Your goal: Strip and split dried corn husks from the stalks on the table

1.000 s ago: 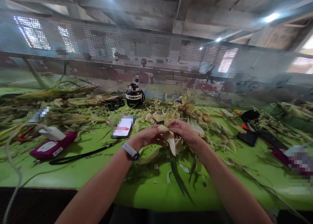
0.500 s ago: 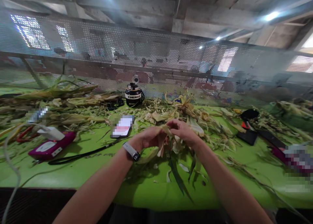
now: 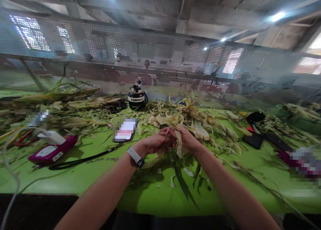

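My left hand [image 3: 156, 142], below a grey-banded watch [image 3: 135, 157], is closed with its fingertips against those of my right hand [image 3: 187, 139]. Both pinch a pale, dry corn husk [image 3: 179, 143] that hangs down between them over the green table [image 3: 160, 201]. My right hand's fingers are curled and partly hidden by the husk. Beneath the hands lie long dark green leaves [image 3: 181, 178] and small pale scraps. A heap of shredded husk [image 3: 170, 118] is right behind my fingers.
A phone [image 3: 125, 129] lies left of my hands, with a magenta device [image 3: 54, 149] and its cables farther left. A black "ENERGY" jar [image 3: 136, 98] stands near the perforated metal screen [image 3: 160, 69]. More husks [image 3: 65, 96] cover the back left; a black wallet-like object [image 3: 253, 140] sits right.
My hands have come closer together, and the right one has turned and lowered slightly. The husk between them now hangs toward the right hand.
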`<move>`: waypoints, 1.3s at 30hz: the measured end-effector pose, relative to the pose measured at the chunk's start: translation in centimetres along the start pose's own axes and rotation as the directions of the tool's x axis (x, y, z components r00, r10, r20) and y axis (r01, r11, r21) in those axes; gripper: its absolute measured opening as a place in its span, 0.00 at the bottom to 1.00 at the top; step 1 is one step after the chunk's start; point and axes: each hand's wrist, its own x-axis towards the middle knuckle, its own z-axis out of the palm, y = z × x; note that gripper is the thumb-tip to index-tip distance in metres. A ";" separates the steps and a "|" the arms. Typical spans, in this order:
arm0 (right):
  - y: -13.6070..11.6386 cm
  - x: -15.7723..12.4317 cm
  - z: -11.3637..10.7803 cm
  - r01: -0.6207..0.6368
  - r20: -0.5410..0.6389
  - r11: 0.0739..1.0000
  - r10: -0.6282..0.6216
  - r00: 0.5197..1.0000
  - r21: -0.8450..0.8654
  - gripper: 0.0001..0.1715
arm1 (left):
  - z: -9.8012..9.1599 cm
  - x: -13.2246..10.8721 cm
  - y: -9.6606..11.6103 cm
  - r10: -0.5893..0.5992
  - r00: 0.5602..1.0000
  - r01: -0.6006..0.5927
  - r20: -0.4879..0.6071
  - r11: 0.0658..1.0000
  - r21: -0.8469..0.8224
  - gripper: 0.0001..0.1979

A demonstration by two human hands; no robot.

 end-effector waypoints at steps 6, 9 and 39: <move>0.2 0.5 -0.5 0.078 -0.352 0.975 0.001 0.936 0.209 0.23 | -0.7 0.1 -0.1 -0.055 0.997 0.046 0.062 0.990 0.130 0.16; -0.1 0.5 -0.7 0.161 -0.376 0.954 -0.057 0.925 0.253 0.23 | -0.6 0.2 -0.2 -0.032 0.994 0.016 0.103 0.988 0.156 0.17; -1.4 -0.8 -9.1 -0.178 -0.260 0.342 -0.213 0.942 -0.923 0.14 | -1.2 1.0 1.2 0.467 0.798 -0.562 -0.381 0.805 -0.189 0.10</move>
